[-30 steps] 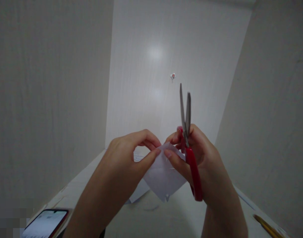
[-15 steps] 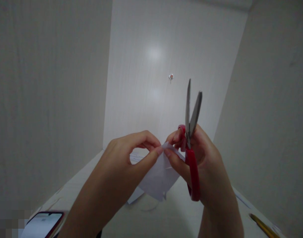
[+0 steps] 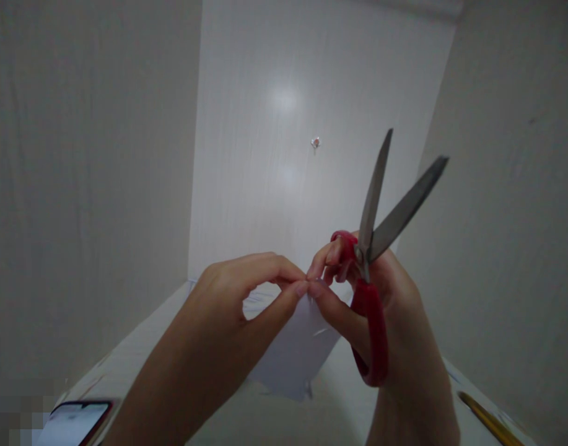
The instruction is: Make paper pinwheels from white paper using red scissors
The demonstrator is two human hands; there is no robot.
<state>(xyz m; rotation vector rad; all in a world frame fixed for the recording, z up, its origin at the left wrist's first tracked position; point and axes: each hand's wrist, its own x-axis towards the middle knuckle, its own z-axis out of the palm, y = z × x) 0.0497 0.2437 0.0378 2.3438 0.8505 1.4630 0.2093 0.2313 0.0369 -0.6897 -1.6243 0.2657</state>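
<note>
A white sheet of paper (image 3: 295, 356) with a ragged lower edge hangs between my hands. My left hand (image 3: 240, 297) pinches its top edge between thumb and fingers. Close beside it, thumb and fingertips of my right hand (image 3: 381, 316) pinch the same edge. A pair of scissors with red handles (image 3: 377, 334) hangs on my right hand, its fingers and thumb through the loops. The steel blades stand apart and point upward, away from the paper. Part of the paper's top is hidden behind my fingers.
A phone (image 3: 74, 424) with a lit screen lies at the lower left. A yellowish pen-like object (image 3: 488, 418) rests at the lower right. Pale panels enclose the desk on three sides, and a small fitting (image 3: 316, 143) sits on the back panel (image 3: 251, 155).
The scissors' blades have spread wider and swung to the right. My fingertips have closed together over the paper's top corner, and the paper's lower edge hangs a little lower.
</note>
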